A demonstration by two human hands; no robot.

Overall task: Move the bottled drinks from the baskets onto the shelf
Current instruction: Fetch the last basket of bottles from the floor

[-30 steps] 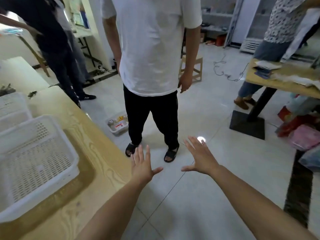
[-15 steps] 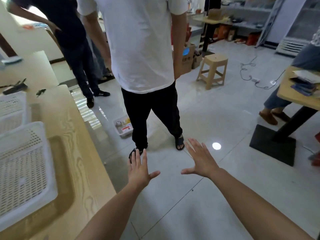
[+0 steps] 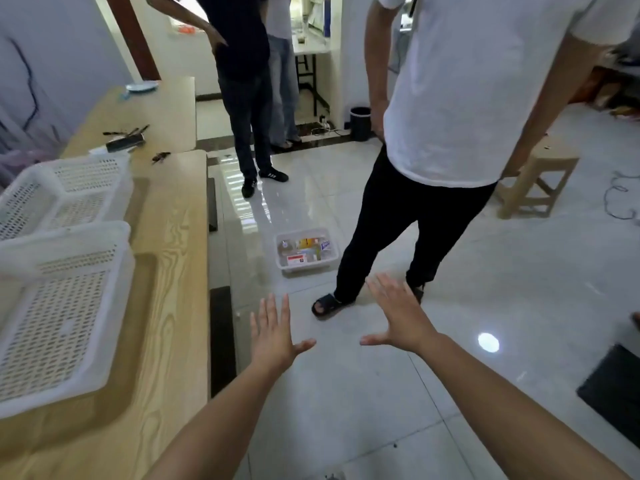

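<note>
Hovering open and empty, left hand [image 3: 273, 336] and right hand [image 3: 401, 318] are facing the basket [image 3: 306, 268] of bottles [image 3: 302, 250], nearer the left.

Only the person's arms and hands are shown. The left forearm [image 3: 214, 420] and the right forearm [image 3: 512, 403] are bare as far as they are seen. The left hand [image 3: 273, 336] and the right hand [image 3: 403, 320] are likewise bare, with four fingers and a thumb visible on each. Finer surface detail is lost to blur.
</note>
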